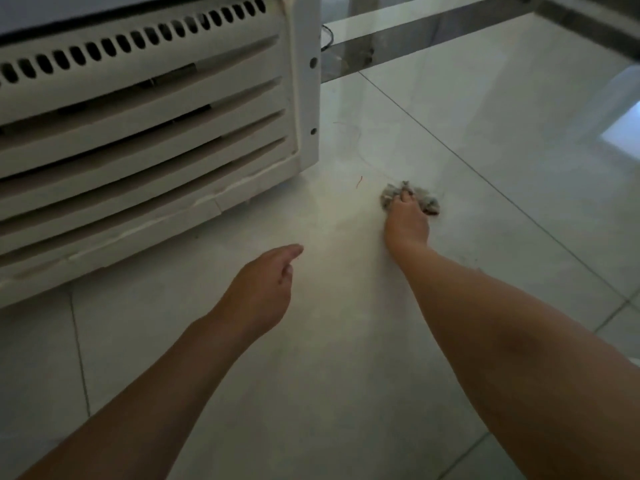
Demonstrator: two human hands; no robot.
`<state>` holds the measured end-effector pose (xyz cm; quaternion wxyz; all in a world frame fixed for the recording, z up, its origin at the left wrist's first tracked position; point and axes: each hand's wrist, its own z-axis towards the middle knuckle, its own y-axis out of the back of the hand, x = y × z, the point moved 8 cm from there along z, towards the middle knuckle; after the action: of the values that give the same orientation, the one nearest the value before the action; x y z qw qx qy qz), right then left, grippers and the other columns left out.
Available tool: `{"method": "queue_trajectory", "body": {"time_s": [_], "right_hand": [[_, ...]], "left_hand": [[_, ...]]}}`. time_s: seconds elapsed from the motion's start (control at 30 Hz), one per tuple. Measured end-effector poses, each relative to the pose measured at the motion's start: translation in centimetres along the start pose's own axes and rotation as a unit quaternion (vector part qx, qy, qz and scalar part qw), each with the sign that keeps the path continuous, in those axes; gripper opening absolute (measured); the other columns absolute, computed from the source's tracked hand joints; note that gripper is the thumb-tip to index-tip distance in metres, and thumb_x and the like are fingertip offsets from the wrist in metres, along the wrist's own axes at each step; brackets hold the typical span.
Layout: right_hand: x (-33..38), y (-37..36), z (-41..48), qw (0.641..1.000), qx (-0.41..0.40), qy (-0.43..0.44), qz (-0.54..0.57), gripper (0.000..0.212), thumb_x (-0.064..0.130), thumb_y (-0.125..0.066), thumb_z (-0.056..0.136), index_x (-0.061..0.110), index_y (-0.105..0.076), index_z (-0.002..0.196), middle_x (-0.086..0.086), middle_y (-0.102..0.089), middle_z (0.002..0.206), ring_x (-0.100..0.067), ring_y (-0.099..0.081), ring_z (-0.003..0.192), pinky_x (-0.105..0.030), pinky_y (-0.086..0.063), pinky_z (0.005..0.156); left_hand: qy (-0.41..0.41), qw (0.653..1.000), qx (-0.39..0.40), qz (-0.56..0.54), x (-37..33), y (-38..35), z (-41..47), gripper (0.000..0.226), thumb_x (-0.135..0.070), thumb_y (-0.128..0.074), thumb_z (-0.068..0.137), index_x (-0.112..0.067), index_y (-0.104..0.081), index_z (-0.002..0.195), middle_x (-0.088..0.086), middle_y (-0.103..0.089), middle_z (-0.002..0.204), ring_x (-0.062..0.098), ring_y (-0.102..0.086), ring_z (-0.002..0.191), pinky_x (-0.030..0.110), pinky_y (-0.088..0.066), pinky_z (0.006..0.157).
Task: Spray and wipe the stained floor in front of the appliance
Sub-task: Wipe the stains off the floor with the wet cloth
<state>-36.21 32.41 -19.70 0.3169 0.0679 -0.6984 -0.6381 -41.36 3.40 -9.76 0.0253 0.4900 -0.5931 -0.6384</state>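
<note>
My right hand (407, 221) presses a crumpled grey rag (429, 202) onto the pale tiled floor (329, 341), to the right of the appliance's front corner. The fingers close over the rag and hide most of it. My left hand (266, 289) hovers above the floor in front of the appliance, holding nothing, fingers loosely curled and apart. The white appliance (145, 133) with louvred slats and a row of vent holes fills the upper left. A faint dull smear shows on the tile between my hands. No spray bottle is in view.
A small red thread (359, 181) lies on the floor near the appliance corner. A dark baseboard strip (433, 32) runs along the wall at the top. A thin black cord (327, 38) hangs behind the appliance. Grout lines cross the tiles diagonally.
</note>
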Motion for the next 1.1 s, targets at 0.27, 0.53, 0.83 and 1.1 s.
{"method": "queue_trajectory", "body": {"time_s": [0.27, 0.53, 0.83, 1.1], "right_hand": [[-11.6, 3.2, -8.4, 0.981, -0.049, -0.185, -0.028, 0.045, 0.0, -0.024, 0.099, -0.005, -0.033, 0.143, -0.016, -0.028, 0.155, -0.029, -0.022, 0.144, -0.036, -0.023, 0.117], [-12.9, 3.8, -18.6, 0.964, -0.023, -0.258, -0.055, 0.046, -0.002, -0.022, 0.098, -0.004, -0.031, 0.144, -0.017, -0.025, 0.155, -0.031, -0.021, 0.144, -0.039, -0.027, 0.115], [-5.9, 2.6, -32.7, 0.991, 0.015, -0.13, -0.024, 0.044, -0.006, -0.036, 0.095, 0.0, -0.044, 0.138, -0.012, -0.032, 0.154, -0.024, -0.027, 0.143, -0.036, -0.037, 0.107], [3.8, -0.4, -44.7, 0.987, 0.066, 0.119, 0.08, 0.057, -0.017, -0.054, 0.076, 0.004, -0.058, 0.129, -0.011, -0.049, 0.143, -0.024, -0.042, 0.136, -0.035, -0.043, 0.106]], "left_hand": [[-0.036, 0.999, 0.036, -0.014, -2.2, -0.3, -5.0, 0.04, -0.019, -0.037, 0.101, -0.025, -0.047, 0.139, -0.006, -0.046, 0.146, 0.009, -0.041, 0.135, 0.015, -0.023, 0.104], [-0.026, 0.996, 0.074, 0.052, -0.1, 0.8, -10.9, 0.041, -0.019, -0.035, 0.101, -0.023, -0.047, 0.14, -0.002, -0.046, 0.147, 0.016, -0.042, 0.135, 0.024, -0.029, 0.109], [0.062, 0.981, 0.096, 0.155, 7.2, 4.3, -19.7, 0.042, -0.018, -0.032, 0.101, -0.022, -0.044, 0.141, 0.003, -0.04, 0.151, 0.024, -0.039, 0.136, 0.03, -0.03, 0.109], [0.164, 0.96, 0.09, 0.206, 14.9, 7.5, -25.1, 0.046, -0.014, -0.036, 0.099, -0.019, -0.038, 0.144, 0.009, -0.035, 0.153, 0.028, -0.035, 0.138, 0.034, -0.028, 0.113]]}}
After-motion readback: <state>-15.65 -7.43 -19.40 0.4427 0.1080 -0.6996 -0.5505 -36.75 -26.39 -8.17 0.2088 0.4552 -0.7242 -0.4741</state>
